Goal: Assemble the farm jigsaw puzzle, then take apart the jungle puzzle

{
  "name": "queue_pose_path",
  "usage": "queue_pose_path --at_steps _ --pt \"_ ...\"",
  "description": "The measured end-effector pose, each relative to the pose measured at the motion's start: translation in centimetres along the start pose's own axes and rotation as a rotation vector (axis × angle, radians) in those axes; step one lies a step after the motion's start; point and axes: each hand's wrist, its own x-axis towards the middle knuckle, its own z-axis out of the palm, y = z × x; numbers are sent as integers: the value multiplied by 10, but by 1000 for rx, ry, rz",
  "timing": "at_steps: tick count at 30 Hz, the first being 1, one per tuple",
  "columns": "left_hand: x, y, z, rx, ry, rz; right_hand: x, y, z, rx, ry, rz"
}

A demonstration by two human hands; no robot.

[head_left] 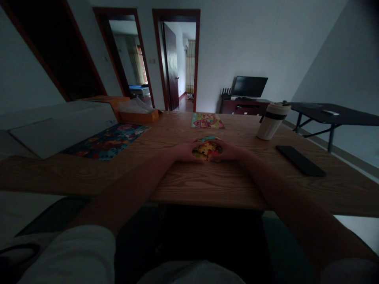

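A small heap of jigsaw puzzle pieces [207, 149], mostly yellow and red with some green, lies on the wooden table in front of me. My left hand [187, 152] curves around the heap's left side and my right hand [230, 150] around its right side. Together they form a ring, with fingertips close to each other at the far side and thumbs at the near side. Both hands touch the pieces. A few teal pieces [208, 139] show beyond the fingers. The dim light hides the finer finger detail.
Beyond the heap lies a colourful picture sheet [207, 120]. To the left are a dark floral mat [108, 140], a long white box [63, 124] and an orange box [139, 115] with clear plastic. A tumbler [270, 124] and a black phone-like slab [299, 160] are at the right.
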Motion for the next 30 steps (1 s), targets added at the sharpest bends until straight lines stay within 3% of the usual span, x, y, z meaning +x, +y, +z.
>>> queue_pose_path --at_steps 6,12,15,22,26,30 --pt "2 2 3 -10 35 48 3 -9 6 111 5 -99" --pt "2 -1 1 -15 31 57 0 -17 1 199 -39 -77" --pt "4 -6 0 -30 41 65 1 -16 -3 361 -54 17" --pt "3 -15 -6 -18 27 69 8 -3 -12 589 198 276" --pt "-1 -9 -7 14 35 56 8 7 -17 643 232 462" --pt "-1 6 1 60 56 113 6 10 -20 818 200 496"
